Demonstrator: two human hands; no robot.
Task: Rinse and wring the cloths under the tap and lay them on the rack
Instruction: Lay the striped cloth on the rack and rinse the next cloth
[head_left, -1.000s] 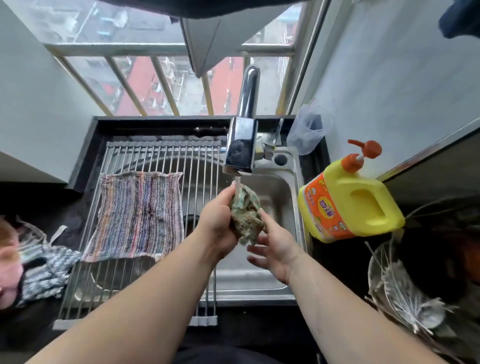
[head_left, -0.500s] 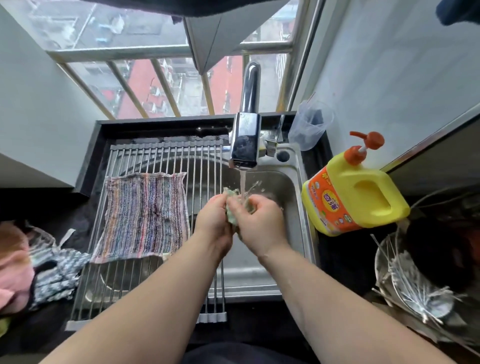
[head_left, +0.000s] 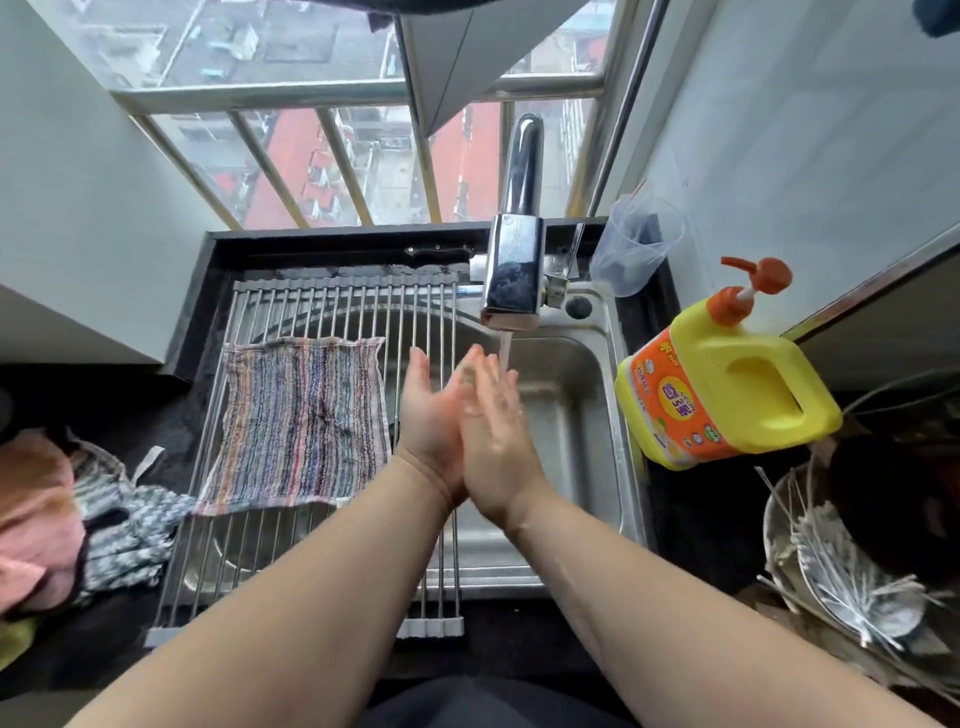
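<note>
1. Here, nearest to the camera, the left hand (head_left: 428, 415) and the right hand (head_left: 493, 421) stand palm against palm over the sink (head_left: 576, 441). The fingers are straight and flat, and neither hand curls around anything.
2. Between the palms only a greenish edge of the small cloth (head_left: 466, 372) shows. The rest is hidden, so I judge it is pressed flat there, just under the water stream (head_left: 504, 347) that meets the right fingers.
3. This cloth should handle as a soft, limp thing — heavy while soaked, light after wringing, perhaps a little slippery, not fragile. For wringing, it is better to grip the two ends of the bunch and twist.
4. Left of the hands, the striped cloth (head_left: 301, 421) lies spread flat on the rack (head_left: 337, 301). Bare bars remain between it and the hands, a likely place for the small one.
5. The dark counter holds a pile of cloths (head_left: 119, 525) at the left and a yellow detergent bottle (head_left: 727, 384) just beside the sink at the right.
6. Farther back, the tap (head_left: 514, 275) runs, a plastic cup (head_left: 636, 244) stands beside it, and the barred window (head_left: 363, 156) closes this narrow corner — there is little room for the elbows.
</note>
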